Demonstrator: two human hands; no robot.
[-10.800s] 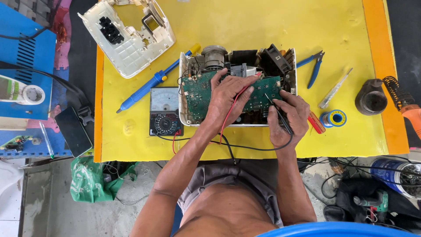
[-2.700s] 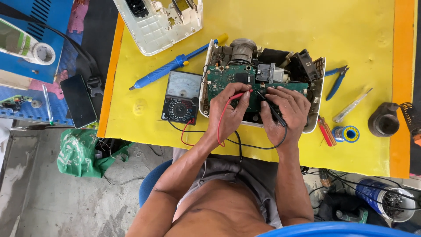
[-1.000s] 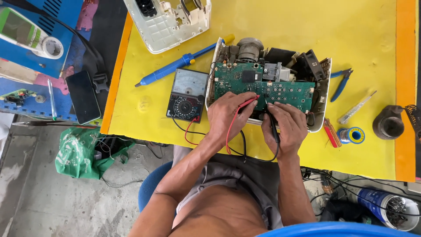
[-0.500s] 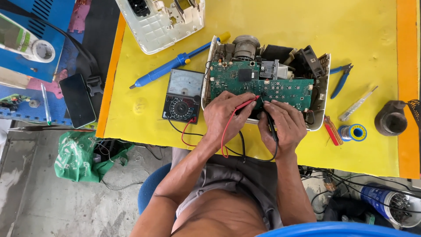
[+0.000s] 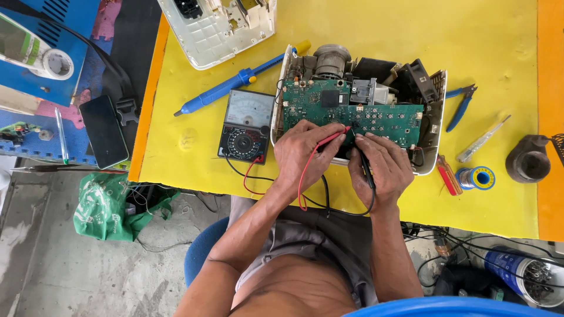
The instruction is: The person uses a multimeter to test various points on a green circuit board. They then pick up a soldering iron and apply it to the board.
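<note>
An opened white device lies on the yellow table, its green circuit board exposed. My left hand grips a red probe whose tip touches the board's near edge. My right hand grips a black probe pressed to the board just right of the red one. Red and black leads run from both probes to an analog multimeter lying left of the device.
A blue desoldering pump and a white casing cover lie at upper left. Blue cutters, a screwdriver, a solder spool and a dark holder sit right. A phone rests on the blue shelf.
Both hands drew back from the middle of the board to its near edge, keeping hold of the probes. The view shifted slightly.
</note>
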